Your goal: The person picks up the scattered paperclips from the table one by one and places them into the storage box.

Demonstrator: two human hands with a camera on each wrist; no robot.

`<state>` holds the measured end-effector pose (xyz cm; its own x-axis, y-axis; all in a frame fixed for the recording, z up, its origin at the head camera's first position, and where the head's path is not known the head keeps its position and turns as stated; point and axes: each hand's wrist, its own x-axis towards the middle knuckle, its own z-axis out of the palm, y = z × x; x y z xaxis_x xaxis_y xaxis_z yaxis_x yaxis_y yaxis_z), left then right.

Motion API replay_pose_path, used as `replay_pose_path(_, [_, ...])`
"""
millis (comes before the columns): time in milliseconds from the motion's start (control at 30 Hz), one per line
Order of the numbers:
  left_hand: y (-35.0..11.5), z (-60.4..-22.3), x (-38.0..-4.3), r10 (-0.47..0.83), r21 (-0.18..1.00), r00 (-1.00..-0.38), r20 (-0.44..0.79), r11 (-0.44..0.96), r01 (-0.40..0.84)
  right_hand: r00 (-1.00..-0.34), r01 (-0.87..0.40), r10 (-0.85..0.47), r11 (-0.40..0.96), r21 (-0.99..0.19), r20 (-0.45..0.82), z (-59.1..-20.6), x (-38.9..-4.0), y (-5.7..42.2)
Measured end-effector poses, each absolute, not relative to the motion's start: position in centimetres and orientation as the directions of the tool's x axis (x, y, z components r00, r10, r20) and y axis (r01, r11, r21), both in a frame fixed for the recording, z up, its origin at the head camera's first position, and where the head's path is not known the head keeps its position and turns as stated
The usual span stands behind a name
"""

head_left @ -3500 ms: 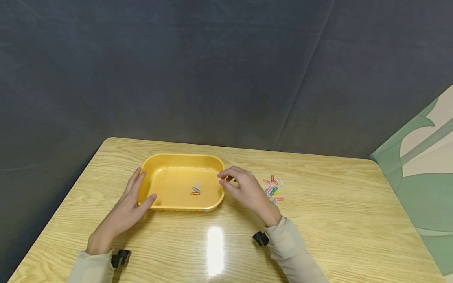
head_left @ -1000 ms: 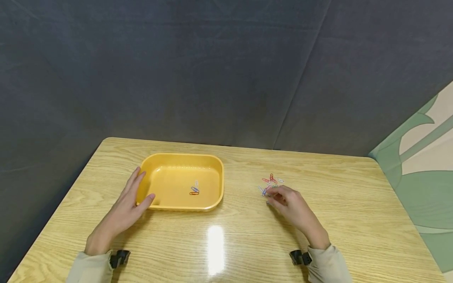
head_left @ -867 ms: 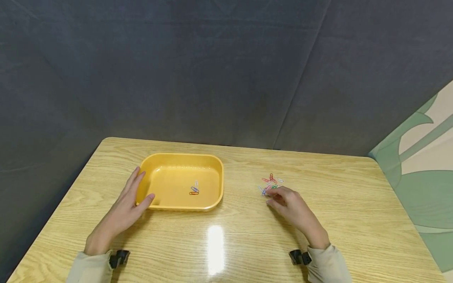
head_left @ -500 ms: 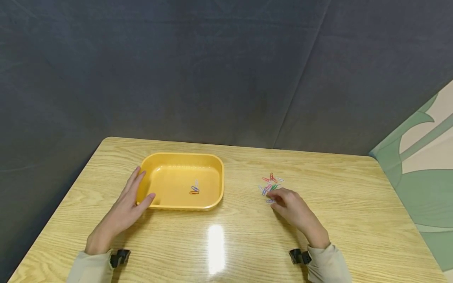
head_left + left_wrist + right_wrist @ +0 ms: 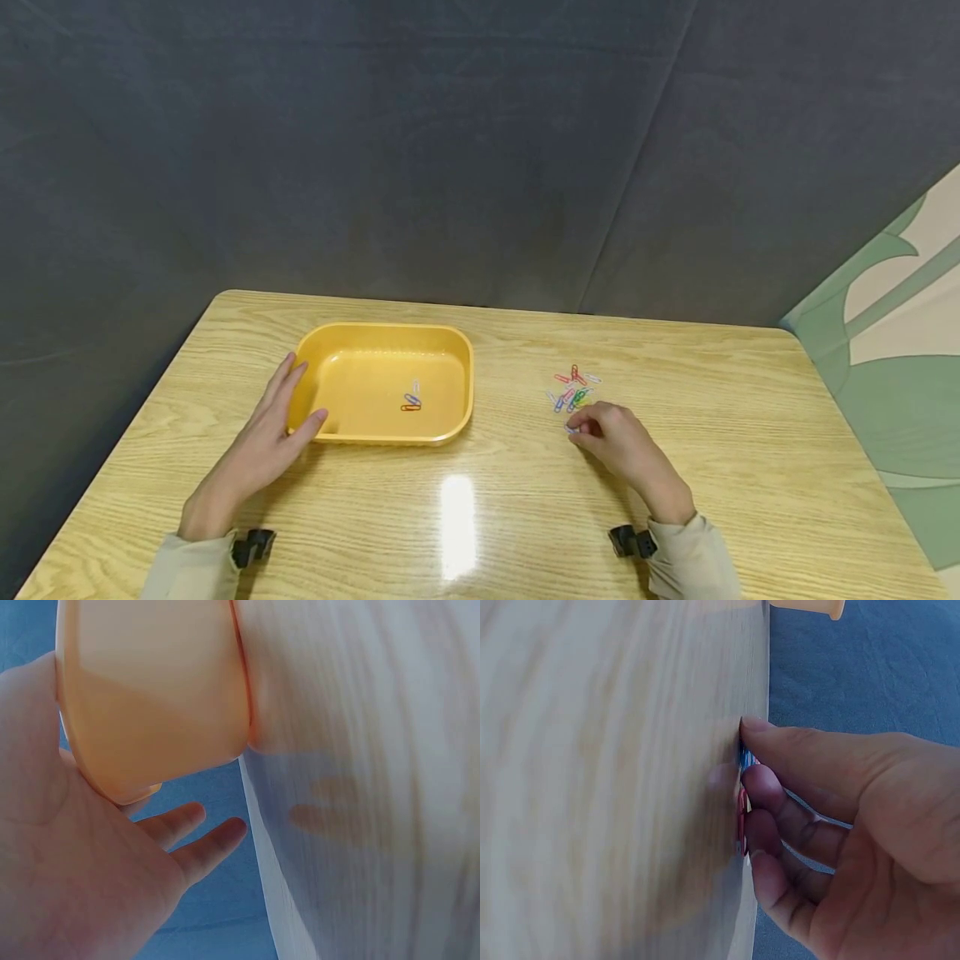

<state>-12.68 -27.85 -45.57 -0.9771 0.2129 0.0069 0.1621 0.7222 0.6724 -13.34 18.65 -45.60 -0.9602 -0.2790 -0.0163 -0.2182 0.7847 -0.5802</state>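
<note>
- Yellow tray (image 5: 356,404) is sitting on the wood-grain worktop (image 5: 337,517), left of centre.
- Left hand (image 5: 258,446) is touching the tray at its 8 to 9 o'clock side; the fingers are extending spread and fairly straight along the outer wall, and the thumb is reaching over the rim.
- Inside the tray, toward 4 o'clock, an orange clip (image 5: 410,408), a blue clip (image 5: 412,399) and a pale clip (image 5: 416,386) are lying close together.
- A loose pile of mixed-colour paper clips (image 5: 568,396) is lying on the worktop at the tray's 3 o'clock, well apart from it.
- Right hand (image 5: 630,450) is bending its fingers and thumb toward a bluish clip (image 5: 572,429) at the pile's 6 o'clock; whether they are clamping it, I cannot tell.
- Both hands are working well apart from each other.
- Black wrist devices (image 5: 253,547) and beige sleeves (image 5: 191,571) are showing on both arms.
- Dark fabric (image 5: 420,167) is covering the background at 12 o'clock.
</note>
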Motion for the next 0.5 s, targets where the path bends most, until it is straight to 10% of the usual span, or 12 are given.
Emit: replay_pose_path(500, [-27.93,-45.50,-12.62,0.209,0.672,-0.978,-0.005,0.725,0.151,-0.960,-0.178,-0.270,0.789,-0.589,-0.072,-45.62,-13.26,18.70])
